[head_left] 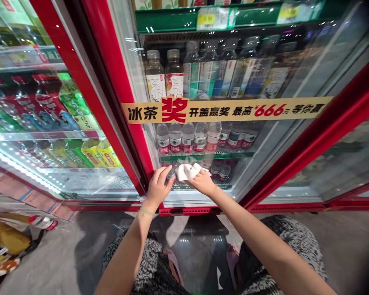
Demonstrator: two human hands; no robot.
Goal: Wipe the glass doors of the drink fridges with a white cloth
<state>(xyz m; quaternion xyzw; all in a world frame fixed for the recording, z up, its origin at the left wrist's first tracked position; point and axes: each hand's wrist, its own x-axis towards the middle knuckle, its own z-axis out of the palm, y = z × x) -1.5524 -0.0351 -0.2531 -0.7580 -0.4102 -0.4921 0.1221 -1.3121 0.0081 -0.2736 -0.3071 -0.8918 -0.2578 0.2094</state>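
Note:
My right hand [204,183] presses a crumpled white cloth [186,171], perhaps a paper wipe, against the low part of a glass cooler door [233,166]. The fingers are closed on it. To its left, my left hand [158,187] rests at the door's red frame [123,78], with fingers apart and nothing in them. Behind the glass, rows of water bottles [199,139] with red and white labels stand on a shelf. A yellow banner [233,110] with printed characters runs across the door above both hands.
Another lit cooler [64,123] with several coloured drink bottles stands at the left. At the lower left, a mustard-yellow bag [9,237] and a water bottle [43,222] are near the floor. My knees and pink shoes [233,262] are close below the door.

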